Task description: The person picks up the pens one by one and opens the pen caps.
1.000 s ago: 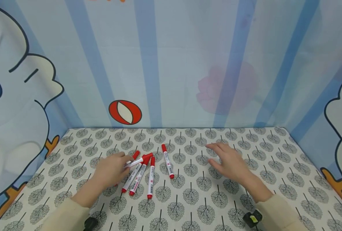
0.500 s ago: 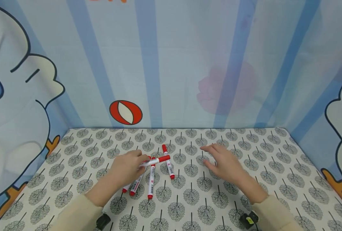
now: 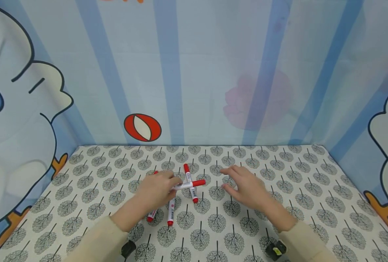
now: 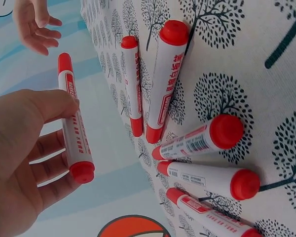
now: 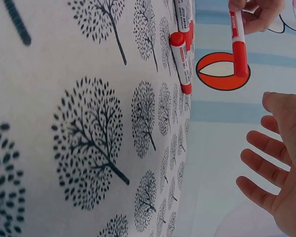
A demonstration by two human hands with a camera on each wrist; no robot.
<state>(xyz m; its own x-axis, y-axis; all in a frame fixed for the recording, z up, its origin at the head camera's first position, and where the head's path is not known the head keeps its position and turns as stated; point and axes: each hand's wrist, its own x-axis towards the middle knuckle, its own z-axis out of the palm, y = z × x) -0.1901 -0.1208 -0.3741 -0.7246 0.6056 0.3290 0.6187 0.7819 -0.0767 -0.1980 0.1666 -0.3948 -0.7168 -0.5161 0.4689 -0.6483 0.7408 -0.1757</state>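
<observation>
My left hand (image 3: pixel 158 189) pinches a white marker with a red cap (image 3: pixel 194 184) between thumb and fingers, its cap pointing right. In the left wrist view the thumb lies across the barrel of this held marker (image 4: pixel 75 118). To the right, my right hand (image 3: pixel 244 185) holds nothing, fingers spread and thumb apart, facing the cap. The right wrist view shows that hand's relaxed fingers (image 5: pixel 266 153) below the red cap (image 5: pixel 240 59). Beneath the held marker, in the head view, lies another marker (image 3: pixel 189 178) on the cloth.
Several more red-and-white markers lie on the tree-patterned cloth (image 3: pixel 213 225), among them one marker (image 3: pixel 171 211) below my left hand and a marker (image 4: pixel 202 180) in the left wrist view. A blue-striped cartoon backdrop (image 3: pixel 200 72) stands behind the table.
My left hand has carried the marker up and to the right, away from the group and over the separate marker. My right hand has shifted slightly left toward it.
</observation>
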